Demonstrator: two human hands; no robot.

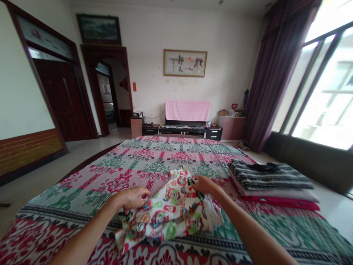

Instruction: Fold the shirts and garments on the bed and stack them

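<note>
A white garment with a colourful cartoon print (pixel 168 209) lies rumpled on the flowered bedspread (pixel 110 173), right in front of me. My left hand (pixel 135 198) is at its left side, fingers curled and pinching some of the cloth. On the upper right edge, my right hand (pixel 202 184) grips the fabric between thumb and fingers. A plain white bit of cloth (pixel 215 211) shows from under the print on the right. Folds hide the garment's exact shape.
To the right, a stack of folded clothes (pixel 270 180) rests on the bed, striped black and white on top, pink at the bottom. Beyond the bed stands a low black TV cabinet (pixel 151 130) with a pink cloth (pixel 187 109) above it. Purple curtains (pixel 278 73) hang beside the window.
</note>
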